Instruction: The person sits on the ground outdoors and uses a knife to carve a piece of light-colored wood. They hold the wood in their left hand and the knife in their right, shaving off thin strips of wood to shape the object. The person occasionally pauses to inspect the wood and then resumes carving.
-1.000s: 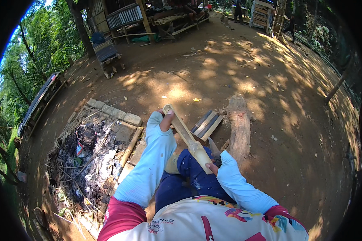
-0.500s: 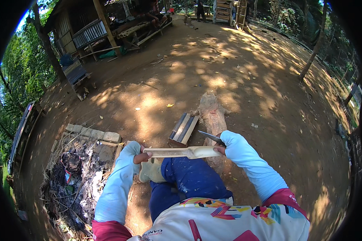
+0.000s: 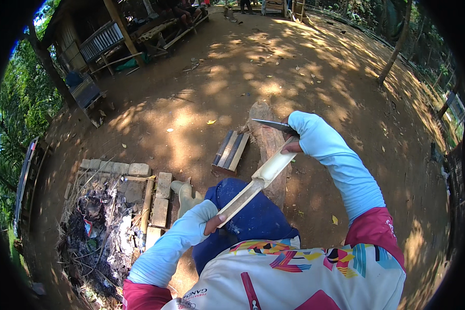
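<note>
Outdoor dirt yard (image 3: 346, 170): rustic hut (image 3: 67, 44), ashy fire pit (image 3: 139, 169), trees (image 3: 28, 103).

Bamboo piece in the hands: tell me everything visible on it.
The long, pale, split bamboo piece looks like raw bamboo, narrow and trough-shaped, its hollow inner side showing, with a node crossing it near the middle. It slants across the picture over the dark blue trousers, lower end gripped by the left hand, upper end by the right hand.

white shirt (image 3: 274, 276): 2 lines of lettering (image 3: 195, 294) | maroon right sleeve (image 3: 373, 233): pale lettering (image 3: 389, 227), too small to read
</note>
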`<state>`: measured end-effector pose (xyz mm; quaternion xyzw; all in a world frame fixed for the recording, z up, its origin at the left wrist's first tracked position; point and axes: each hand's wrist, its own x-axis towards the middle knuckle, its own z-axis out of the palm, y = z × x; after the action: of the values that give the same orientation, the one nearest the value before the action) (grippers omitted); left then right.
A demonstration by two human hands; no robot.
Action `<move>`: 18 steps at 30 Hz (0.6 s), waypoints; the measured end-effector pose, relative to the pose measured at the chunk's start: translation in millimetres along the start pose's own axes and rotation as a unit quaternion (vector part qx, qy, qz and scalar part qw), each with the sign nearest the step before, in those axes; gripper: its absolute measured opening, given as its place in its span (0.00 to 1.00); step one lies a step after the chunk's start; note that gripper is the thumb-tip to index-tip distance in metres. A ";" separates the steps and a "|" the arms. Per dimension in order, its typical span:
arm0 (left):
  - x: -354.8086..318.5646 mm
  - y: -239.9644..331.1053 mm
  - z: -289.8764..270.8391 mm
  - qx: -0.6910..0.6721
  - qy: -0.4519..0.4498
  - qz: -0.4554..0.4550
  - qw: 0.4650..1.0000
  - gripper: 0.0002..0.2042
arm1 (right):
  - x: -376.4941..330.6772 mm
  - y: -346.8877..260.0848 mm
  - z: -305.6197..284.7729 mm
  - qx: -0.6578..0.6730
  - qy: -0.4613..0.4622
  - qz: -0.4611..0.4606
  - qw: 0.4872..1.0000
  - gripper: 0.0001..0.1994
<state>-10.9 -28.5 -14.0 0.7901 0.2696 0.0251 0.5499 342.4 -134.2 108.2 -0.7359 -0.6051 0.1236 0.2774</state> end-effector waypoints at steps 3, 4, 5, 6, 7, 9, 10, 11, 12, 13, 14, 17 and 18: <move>1.6 7.1 28.3 -0.111 0.124 0.016 0.986 0.18 | 12.5 -3.6 0.2 0.018 0.125 -0.054 0.991 0.23; 10.3 -3.9 34.1 -0.097 0.167 0.048 0.980 0.19 | 13.9 -8.1 -1.7 0.043 0.179 -0.016 0.983 0.23; 13.2 -10.2 40.8 -0.124 0.200 0.044 0.971 0.19 | 22.0 10.2 5.6 0.052 0.256 -0.033 0.965 0.25; 20.4 -4.1 47.9 -0.151 0.231 0.044 0.960 0.19 | 24.7 18.6 8.3 0.149 0.291 -0.010 0.945 0.26; 25.3 -1.1 54.5 -0.180 0.265 0.044 0.946 0.19 | 28.2 22.4 10.7 0.244 0.320 0.009 0.916 0.26; 39.3 -14.5 66.2 -0.200 0.326 0.063 0.922 0.19 | 24.4 30.2 22.7 0.326 0.331 0.065 0.883 0.25; 40.8 -14.2 67.5 -0.190 0.347 0.054 0.917 0.20 | 21.7 32.6 33.4 0.375 0.321 0.080 0.866 0.24; 42.0 -13.0 68.9 -0.180 0.368 0.045 0.911 0.20 | 18.2 32.7 44.0 0.423 0.310 0.095 0.846 0.23; 43.4 -10.8 70.9 -0.194 0.385 0.063 0.900 0.20 | 13.2 30.1 54.3 0.445 0.294 0.114 0.838 0.23; 42.8 -9.8 70.8 -0.188 0.395 0.063 0.897 0.20 | 6.5 27.2 64.6 0.466 0.279 0.133 0.829 0.22; 41.1 -8.3 69.9 -0.181 0.405 0.063 0.894 0.20 | 1.3 25.1 74.5 0.486 0.262 0.152 0.820 0.21; 41.4 2.2 69.4 -0.171 0.418 0.080 0.888 0.21 | -12.4 37.0 95.4 0.475 0.222 0.178 0.833 0.20; 41.9 0.1 69.3 -0.161 0.425 0.085 0.887 0.21 | -15.1 37.6 101.4 0.474 0.205 0.183 0.836 0.18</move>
<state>48.2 -68.8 -52.0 0.6244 0.4016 0.4482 0.4979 317.2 -126.6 2.1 -0.6202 -0.2557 0.2907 0.6823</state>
